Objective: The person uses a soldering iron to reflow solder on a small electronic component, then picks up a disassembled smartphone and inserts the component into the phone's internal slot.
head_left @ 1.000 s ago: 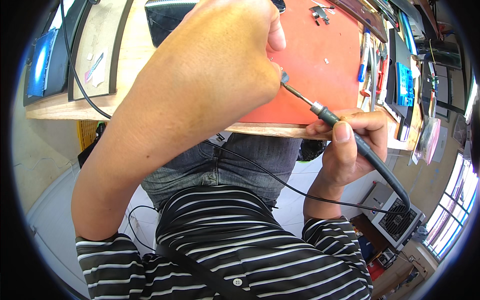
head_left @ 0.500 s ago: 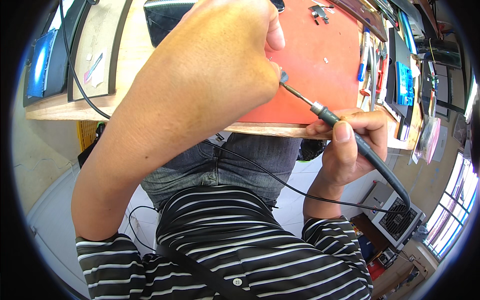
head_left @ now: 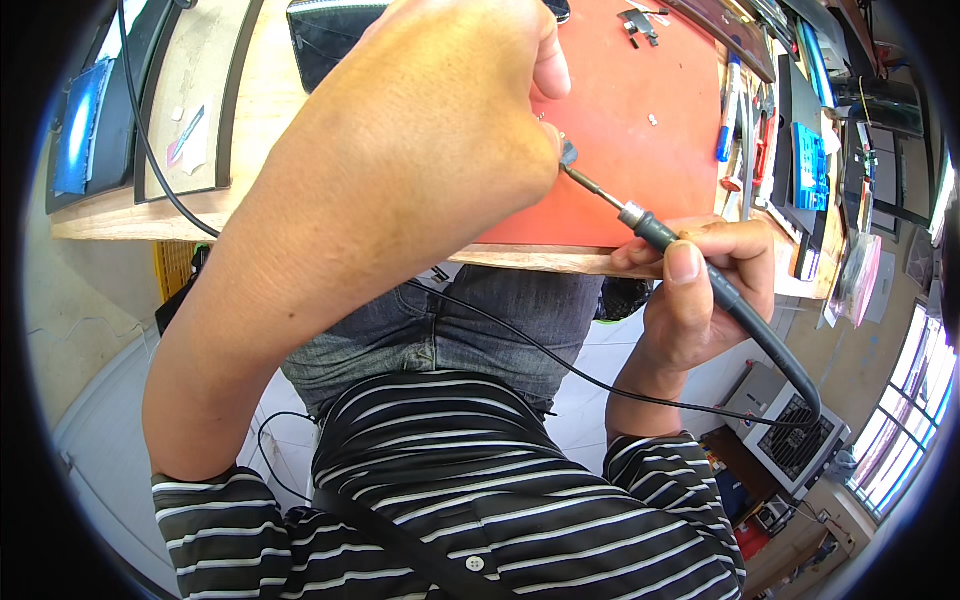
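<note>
My right hand (head_left: 700,285) grips a soldering iron (head_left: 655,233) by its dark handle, thumb on top. The iron's metal tip points up and left, reaching a small dark grey piece (head_left: 568,154) beside the fingers of my left hand (head_left: 440,120). That left hand is bent and closed over the orange-red mat (head_left: 640,180); its back hides most of the fingers and whatever they hold. The iron's black cable (head_left: 560,368) loops down from the handle and runs across my lap.
Small black parts (head_left: 640,27) and a tiny light bit (head_left: 652,120) lie on the mat. A dark flat device (head_left: 325,50) is partly behind my left hand. Pens (head_left: 728,115) and a blue plastic piece (head_left: 808,165) are at right. A framed panel (head_left: 190,90) lies left.
</note>
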Demonstrator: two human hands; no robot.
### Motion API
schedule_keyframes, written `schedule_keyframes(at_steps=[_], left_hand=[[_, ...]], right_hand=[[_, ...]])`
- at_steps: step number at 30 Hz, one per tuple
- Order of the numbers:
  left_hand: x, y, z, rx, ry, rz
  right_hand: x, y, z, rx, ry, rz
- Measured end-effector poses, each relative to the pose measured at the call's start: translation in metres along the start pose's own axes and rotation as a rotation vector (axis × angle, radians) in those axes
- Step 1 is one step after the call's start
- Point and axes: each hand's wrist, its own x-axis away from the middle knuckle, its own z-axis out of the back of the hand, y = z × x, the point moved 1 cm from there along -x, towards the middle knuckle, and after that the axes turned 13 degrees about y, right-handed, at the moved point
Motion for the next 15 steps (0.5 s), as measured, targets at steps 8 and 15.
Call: schedule_keyframes(at_steps=[8, 15], left_hand=[[-0.0069, -0.0075, 0.0047, 0.186, -0.080, 0.087], [0.0015, 0.0014, -0.0001, 0.012, 0.002, 0.044]], right_hand=[[-0.0001, 0.0009, 0.0006, -0.009, -0.001, 0.010], [-0.0003, -0.0012, 0.0027, -0.087, -0.042, -0.033]])
